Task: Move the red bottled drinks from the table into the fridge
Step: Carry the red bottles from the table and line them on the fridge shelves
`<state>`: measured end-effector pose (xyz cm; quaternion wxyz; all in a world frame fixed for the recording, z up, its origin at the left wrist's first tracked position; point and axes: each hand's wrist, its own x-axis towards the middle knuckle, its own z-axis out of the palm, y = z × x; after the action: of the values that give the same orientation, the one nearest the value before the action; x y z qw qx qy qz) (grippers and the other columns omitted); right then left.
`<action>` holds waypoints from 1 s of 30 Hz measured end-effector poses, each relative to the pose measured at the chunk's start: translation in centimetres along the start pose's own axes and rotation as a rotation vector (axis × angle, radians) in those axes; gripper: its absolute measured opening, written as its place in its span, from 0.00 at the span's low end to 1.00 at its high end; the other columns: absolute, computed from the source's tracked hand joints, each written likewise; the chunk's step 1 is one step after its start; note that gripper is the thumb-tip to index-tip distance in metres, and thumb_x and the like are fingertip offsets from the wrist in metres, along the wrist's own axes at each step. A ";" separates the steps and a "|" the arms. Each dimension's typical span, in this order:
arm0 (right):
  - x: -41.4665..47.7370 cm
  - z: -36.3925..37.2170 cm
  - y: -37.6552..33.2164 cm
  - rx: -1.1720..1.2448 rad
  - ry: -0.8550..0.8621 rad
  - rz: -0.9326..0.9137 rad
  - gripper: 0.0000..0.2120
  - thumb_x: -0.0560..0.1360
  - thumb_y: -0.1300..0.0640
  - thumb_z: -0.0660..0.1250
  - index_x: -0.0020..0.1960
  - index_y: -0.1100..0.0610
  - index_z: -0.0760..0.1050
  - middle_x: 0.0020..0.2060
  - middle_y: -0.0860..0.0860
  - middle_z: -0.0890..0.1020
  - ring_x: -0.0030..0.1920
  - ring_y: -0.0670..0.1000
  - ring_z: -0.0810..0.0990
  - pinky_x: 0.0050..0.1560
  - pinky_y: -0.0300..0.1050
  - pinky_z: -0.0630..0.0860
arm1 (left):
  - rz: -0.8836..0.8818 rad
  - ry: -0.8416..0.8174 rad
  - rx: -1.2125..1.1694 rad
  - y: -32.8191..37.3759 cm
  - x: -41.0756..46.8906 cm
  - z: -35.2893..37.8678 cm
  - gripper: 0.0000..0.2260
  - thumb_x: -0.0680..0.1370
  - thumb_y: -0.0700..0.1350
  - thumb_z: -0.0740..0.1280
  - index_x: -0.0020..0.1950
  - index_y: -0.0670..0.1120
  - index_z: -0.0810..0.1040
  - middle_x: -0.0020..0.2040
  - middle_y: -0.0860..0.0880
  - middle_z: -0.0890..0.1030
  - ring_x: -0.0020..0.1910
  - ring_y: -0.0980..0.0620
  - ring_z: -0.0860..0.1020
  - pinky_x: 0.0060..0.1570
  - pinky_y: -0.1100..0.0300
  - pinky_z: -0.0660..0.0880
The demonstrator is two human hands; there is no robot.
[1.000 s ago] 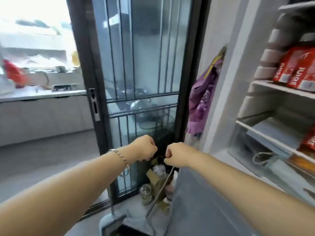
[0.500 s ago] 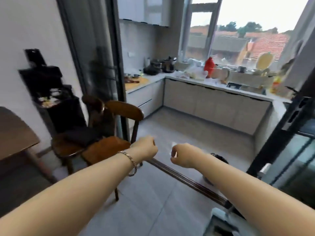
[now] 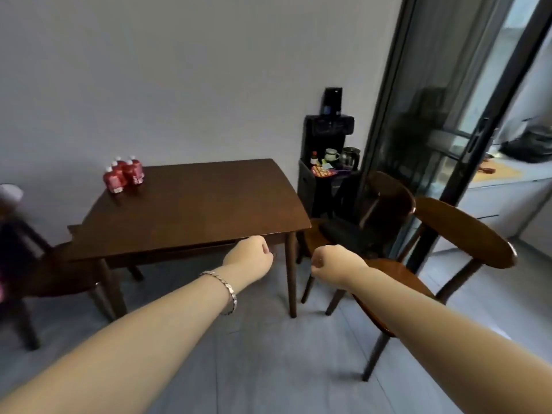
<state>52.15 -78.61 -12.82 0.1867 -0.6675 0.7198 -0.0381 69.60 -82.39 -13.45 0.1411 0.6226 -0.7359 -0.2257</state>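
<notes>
Because both arms reach forward empty, this moment reads as an approach to a pick-up, not a carry. The dark brown rectangular wooden table (image 3: 194, 210) stands against the grey wall with its near edge just beyond the fists. A curved-back brown wooden chair (image 3: 466, 231) sits at its right, angled away from the table, probably leaving a path along the near side. The tall black stand with a kettle and cup on its shelf (image 3: 325, 180) occupies the corner beside the black-framed glass sliding door (image 3: 385, 115).

The left hand (image 3: 249, 258) and the right hand (image 3: 334, 264) are each curled into a loose fist, with the fingers folded together on nothing, as fits hands between loads. The cluster of red-labelled, white-capped drink bottles (image 3: 124, 176) stands upright in a tight group at the table's far left corner, well apart from both hands. Reaching it likely calls for a step forward and left. The fridge is out of view. A silver link bracelet (image 3: 224, 291) circles the left wrist.
</notes>
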 end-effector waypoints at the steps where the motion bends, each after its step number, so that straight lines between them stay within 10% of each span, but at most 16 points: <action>1: 2.7 0.7 -2.3 -0.004 -0.013 -0.044 0.11 0.76 0.53 0.63 0.56 0.54 0.76 0.51 0.51 0.80 0.51 0.53 0.79 0.55 0.49 0.78 | -0.052 0.020 -0.019 -2.4 1.0 -1.3 0.05 0.77 0.45 0.59 0.46 0.50 0.74 0.47 0.50 0.78 0.44 0.49 0.77 0.39 0.60 0.69; 19: 41.4 -0.3 -26.7 -0.279 -0.079 -0.491 0.06 0.76 0.56 0.56 0.47 0.54 0.72 0.53 0.52 0.79 0.52 0.57 0.78 0.45 0.44 0.72 | -0.298 0.227 -0.071 -24.2 31.3 -16.2 0.07 0.79 0.46 0.59 0.53 0.49 0.76 0.51 0.51 0.78 0.48 0.51 0.77 0.50 0.55 0.77; 30: 63.3 2.9 -40.6 -0.147 -0.055 -0.496 0.13 0.77 0.54 0.57 0.59 0.54 0.73 0.57 0.50 0.75 0.57 0.54 0.76 0.56 0.46 0.73 | -0.417 0.295 -0.111 -41.9 48.9 -23.4 0.08 0.79 0.45 0.60 0.58 0.48 0.74 0.53 0.50 0.78 0.50 0.52 0.77 0.49 0.57 0.76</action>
<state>89.09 -144.03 -16.96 0.1421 -0.8363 0.5295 -0.0123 107.76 -139.15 -18.23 0.2312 0.7784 -0.5495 -0.1967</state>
